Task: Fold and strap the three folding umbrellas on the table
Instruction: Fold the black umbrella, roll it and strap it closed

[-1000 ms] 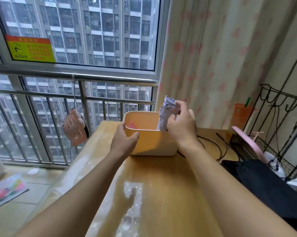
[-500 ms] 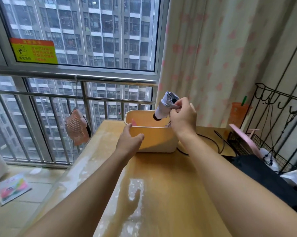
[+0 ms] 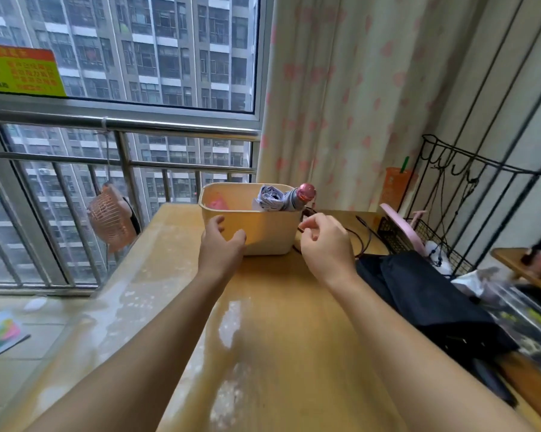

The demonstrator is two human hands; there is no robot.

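A folded pale patterned umbrella (image 3: pixel 275 198) with a pink handle knob lies in the cream plastic bin (image 3: pixel 263 232) at the table's far end, leaning over the bin's right rim. A pink thing (image 3: pixel 218 203) shows inside the bin at its left. My left hand (image 3: pixel 221 244) rests against the bin's front wall, thumb and fingers spread. Just right of the bin, my right hand (image 3: pixel 323 241) hovers with loosely curled fingers and holds nothing. A black umbrella (image 3: pixel 425 294) lies loose at the table's right edge.
The wooden table (image 3: pixel 278 338) runs forward from me to a railed window. Black cables (image 3: pixel 361 235) lie right of the bin. A wire rack (image 3: pixel 434 244) with a pink object stands at right, a curtain behind. A small orange fan (image 3: pixel 111 216) hangs on the railing at left.
My right hand lowered the patterned umbrella into the bin, let go of it and drew back to the right. My left hand stayed on the bin's front.
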